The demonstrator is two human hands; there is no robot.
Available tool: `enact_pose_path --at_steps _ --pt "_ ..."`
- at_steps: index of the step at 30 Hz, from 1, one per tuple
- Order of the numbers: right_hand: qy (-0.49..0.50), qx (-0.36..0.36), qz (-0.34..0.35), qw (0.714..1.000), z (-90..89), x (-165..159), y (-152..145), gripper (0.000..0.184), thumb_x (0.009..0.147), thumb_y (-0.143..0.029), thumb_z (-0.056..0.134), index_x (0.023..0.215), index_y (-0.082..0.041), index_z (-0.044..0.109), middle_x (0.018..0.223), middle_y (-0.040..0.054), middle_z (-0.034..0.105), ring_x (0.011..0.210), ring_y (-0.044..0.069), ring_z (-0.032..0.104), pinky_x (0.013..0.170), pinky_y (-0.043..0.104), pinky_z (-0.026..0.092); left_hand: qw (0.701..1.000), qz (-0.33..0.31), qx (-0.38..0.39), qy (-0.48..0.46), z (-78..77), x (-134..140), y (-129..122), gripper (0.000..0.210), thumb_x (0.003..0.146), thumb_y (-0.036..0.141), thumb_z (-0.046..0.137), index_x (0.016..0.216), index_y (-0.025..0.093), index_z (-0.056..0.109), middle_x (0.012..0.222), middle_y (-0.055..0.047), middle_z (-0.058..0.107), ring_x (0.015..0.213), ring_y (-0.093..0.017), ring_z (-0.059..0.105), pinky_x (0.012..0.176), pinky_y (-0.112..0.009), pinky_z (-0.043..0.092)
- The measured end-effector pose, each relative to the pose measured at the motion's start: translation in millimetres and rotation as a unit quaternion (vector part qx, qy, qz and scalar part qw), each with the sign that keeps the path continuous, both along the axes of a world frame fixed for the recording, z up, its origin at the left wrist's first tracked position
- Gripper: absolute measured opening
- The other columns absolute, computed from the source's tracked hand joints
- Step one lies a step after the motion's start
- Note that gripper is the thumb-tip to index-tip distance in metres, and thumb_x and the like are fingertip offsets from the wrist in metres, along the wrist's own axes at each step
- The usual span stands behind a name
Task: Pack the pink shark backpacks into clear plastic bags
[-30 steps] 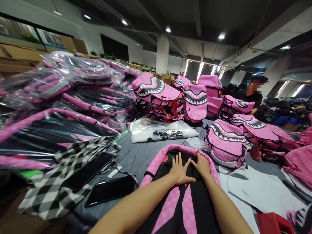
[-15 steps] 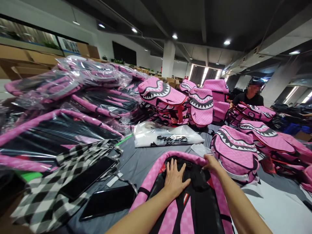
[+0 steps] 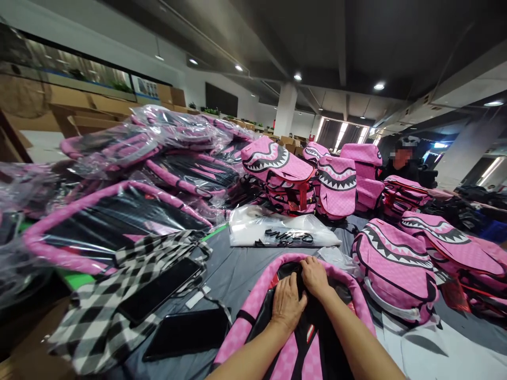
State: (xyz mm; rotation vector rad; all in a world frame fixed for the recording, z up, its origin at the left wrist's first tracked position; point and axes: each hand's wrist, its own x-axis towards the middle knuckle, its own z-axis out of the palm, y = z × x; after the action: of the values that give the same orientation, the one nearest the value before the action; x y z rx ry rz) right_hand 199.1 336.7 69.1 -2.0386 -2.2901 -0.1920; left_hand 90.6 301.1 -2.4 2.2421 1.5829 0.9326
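Note:
In front of me lies a pink and black backpack (image 3: 285,352), its black side up with a padded pink rim and pink strips down the middle. My left hand (image 3: 288,303) is on the black part near the top, fingers bent and closed on the material. Just to the right, my right hand (image 3: 316,275) pinches black material below the upper rim. Its fingertips are partly hidden, so the exact piece they grip cannot be made out. A small red and white label (image 3: 310,332) shows below the hands.
Plastic-wrapped pink backpacks (image 3: 119,221) are piled at left. Shark-mouth backpacks (image 3: 396,269) stand right and behind. A printed plastic bag (image 3: 283,232) lies beyond my hands. A checkered cloth (image 3: 87,316) and a black phone (image 3: 188,332) are at left. A person (image 3: 404,161) stands at the back right.
My right hand has left the right rim and moved inward to the top middle. My left hand's spread fingers have drawn together and bent. The view has turned slightly left.

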Motion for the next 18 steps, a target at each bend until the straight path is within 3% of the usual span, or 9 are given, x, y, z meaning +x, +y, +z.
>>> enact_pose_path --at_steps 5,9,12,15,18 --pt "0.026 -0.014 -0.025 0.999 -1.8 4 12 0.024 0.085 -0.013 0.051 0.101 -0.016 0.068 0.106 0.0143 0.068 0.103 0.028 0.062 0.088 0.038 0.047 1.000 0.025 0.009 -0.014 -0.2 3 2 0.032 0.084 0.018 0.057 0.116 0.016 0.060 0.113 -0.012 0.066 0.109 -0.030 0.062 0.103 -0.047 0.048" --pt "0.056 -0.014 0.018 0.998 -0.7 10 -23 0.030 0.082 -0.008 0.051 0.105 -0.021 0.066 0.112 0.0072 0.066 0.105 0.021 0.062 0.091 0.031 0.047 0.999 0.032 0.006 -0.009 -3.3 5 0 0.032 0.086 0.018 0.058 0.118 0.014 0.056 0.113 -0.012 0.063 0.110 -0.029 0.060 0.105 -0.045 0.046" --pt "0.099 -0.004 0.029 0.995 -8.1 15 -39 0.032 0.087 -0.007 0.046 0.108 -0.023 0.065 0.112 0.0053 0.065 0.104 0.019 0.063 0.092 0.028 0.047 0.999 0.043 0.012 -0.015 -9.4 9 0 0.026 0.088 0.018 0.057 0.114 0.015 0.056 0.109 -0.011 0.061 0.107 -0.028 0.059 0.103 -0.045 0.047" --pt "0.124 0.003 -0.013 0.992 -17.5 17 -22 0.024 0.094 -0.014 0.046 0.101 -0.023 0.066 0.109 0.0065 0.067 0.103 0.021 0.065 0.089 0.030 0.049 0.999 0.038 0.024 -0.013 -12.3 11 1 0.018 0.089 0.020 0.057 0.107 0.018 0.057 0.105 -0.009 0.060 0.103 -0.028 0.058 0.100 -0.046 0.048" --pt "0.119 0.002 -0.063 0.991 -20.6 13 9 0.023 0.092 -0.013 0.048 0.102 -0.021 0.068 0.113 0.0092 0.068 0.105 0.023 0.066 0.086 0.033 0.050 0.998 0.038 0.045 0.000 -5.8 9 2 0.021 0.093 0.022 0.055 0.112 0.017 0.059 0.114 -0.011 0.059 0.110 -0.029 0.056 0.103 -0.047 0.046"
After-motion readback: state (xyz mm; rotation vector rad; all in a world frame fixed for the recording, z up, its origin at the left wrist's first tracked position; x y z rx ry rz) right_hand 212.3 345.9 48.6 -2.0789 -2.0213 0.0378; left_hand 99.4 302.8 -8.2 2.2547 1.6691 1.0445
